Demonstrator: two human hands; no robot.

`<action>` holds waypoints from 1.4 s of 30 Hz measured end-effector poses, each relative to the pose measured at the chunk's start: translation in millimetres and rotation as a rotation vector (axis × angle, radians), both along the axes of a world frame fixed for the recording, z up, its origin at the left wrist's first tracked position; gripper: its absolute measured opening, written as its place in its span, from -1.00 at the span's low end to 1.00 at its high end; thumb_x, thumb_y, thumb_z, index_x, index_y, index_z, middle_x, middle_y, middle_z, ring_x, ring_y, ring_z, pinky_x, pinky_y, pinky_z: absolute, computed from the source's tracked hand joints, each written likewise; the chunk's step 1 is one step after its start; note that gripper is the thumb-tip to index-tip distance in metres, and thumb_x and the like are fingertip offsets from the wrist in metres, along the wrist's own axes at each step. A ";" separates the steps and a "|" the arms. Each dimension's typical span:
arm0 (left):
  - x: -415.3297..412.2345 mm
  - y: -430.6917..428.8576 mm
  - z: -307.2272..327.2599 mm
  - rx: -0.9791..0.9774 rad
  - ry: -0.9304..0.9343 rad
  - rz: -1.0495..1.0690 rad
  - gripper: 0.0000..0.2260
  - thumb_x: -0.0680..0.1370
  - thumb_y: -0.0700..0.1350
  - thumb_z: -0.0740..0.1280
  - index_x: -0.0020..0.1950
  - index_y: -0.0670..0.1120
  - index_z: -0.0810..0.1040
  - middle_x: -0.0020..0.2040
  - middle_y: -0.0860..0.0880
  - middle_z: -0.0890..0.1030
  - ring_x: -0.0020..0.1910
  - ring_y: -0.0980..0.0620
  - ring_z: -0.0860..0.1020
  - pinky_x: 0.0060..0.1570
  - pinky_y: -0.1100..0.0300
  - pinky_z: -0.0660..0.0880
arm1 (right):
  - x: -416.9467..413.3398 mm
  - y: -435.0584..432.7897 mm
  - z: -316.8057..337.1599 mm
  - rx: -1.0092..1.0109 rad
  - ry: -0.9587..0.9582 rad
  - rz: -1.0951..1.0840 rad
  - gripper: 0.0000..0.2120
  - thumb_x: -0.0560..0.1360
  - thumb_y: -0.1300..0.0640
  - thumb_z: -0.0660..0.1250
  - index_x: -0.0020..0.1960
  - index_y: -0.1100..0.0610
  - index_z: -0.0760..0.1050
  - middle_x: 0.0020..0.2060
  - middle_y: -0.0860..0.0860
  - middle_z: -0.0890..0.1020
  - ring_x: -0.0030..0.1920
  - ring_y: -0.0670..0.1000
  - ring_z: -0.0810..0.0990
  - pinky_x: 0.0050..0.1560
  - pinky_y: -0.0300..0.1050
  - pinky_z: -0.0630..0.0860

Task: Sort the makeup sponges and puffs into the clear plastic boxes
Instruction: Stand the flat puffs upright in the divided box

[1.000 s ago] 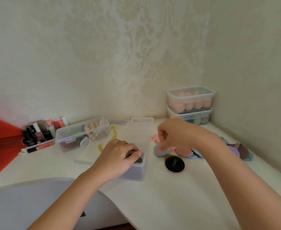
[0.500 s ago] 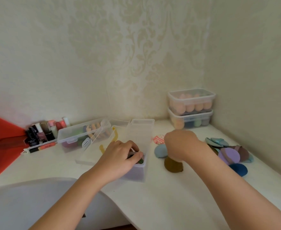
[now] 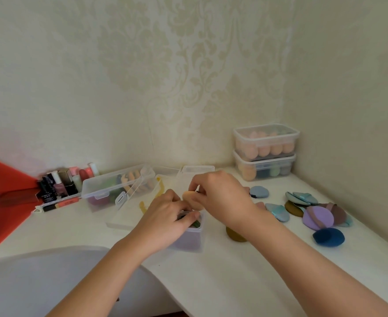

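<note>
Right hand (image 3: 220,197) is pinching a peach puff (image 3: 189,200) just over the open box (image 3: 189,234), lining it up w/ the slot. Left hand (image 3: 165,223) is gripping the box rim, prob. steadying it. Other puffs (image 3: 317,217) are waiting to the right.

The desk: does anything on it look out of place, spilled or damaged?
Nothing looks spilled or damaged. The loose puffs on the right of the desk are only unsorted, some overlapping. The long clear box at the back has its lid propped open. The right hand holds a peach puff above the small box.
</note>
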State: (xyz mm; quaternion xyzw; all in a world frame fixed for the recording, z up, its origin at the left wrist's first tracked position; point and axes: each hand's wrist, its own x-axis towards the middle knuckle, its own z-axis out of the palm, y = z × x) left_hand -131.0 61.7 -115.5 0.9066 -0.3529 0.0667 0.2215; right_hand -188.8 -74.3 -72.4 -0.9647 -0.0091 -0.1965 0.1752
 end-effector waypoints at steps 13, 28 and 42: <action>0.2 0.9 -1.8 -0.033 0.003 0.013 -0.74 0.54 0.12 0.24 0.08 0.03 0.61 0.01 0.03 0.38 0.02 0.07 0.41 -0.20 0.34 0.22 | 12.2 6.2 -13.9 -0.170 0.054 0.005 -0.77 0.47 0.21 0.30 0.10 0.12 0.62 0.03 0.09 0.55 0.01 0.12 0.57 -0.19 -0.14 0.35; -4.6 2.2 -6.8 -0.239 -0.033 0.035 -0.82 0.43 0.03 0.42 -0.12 -0.06 0.61 -0.06 0.11 0.51 -0.07 0.20 0.48 -0.14 0.52 0.31 | 11.6 -0.8 -20.2 -0.064 0.170 -0.007 -0.77 0.51 0.15 0.24 -0.06 0.18 0.66 -0.25 0.03 0.53 -0.11 0.04 0.43 -0.16 -0.15 0.31; -5.1 2.2 -6.2 -0.177 0.014 -0.007 -0.93 0.48 0.00 0.37 -0.09 0.05 0.61 -0.05 0.14 0.49 -0.02 0.23 0.49 -0.09 0.47 0.33 | -35.9 -138.8 6.1 -0.343 0.743 -0.638 -0.63 0.41 0.10 0.44 0.18 0.16 0.51 0.02 0.05 0.58 -0.02 0.05 0.55 -0.02 -0.15 0.49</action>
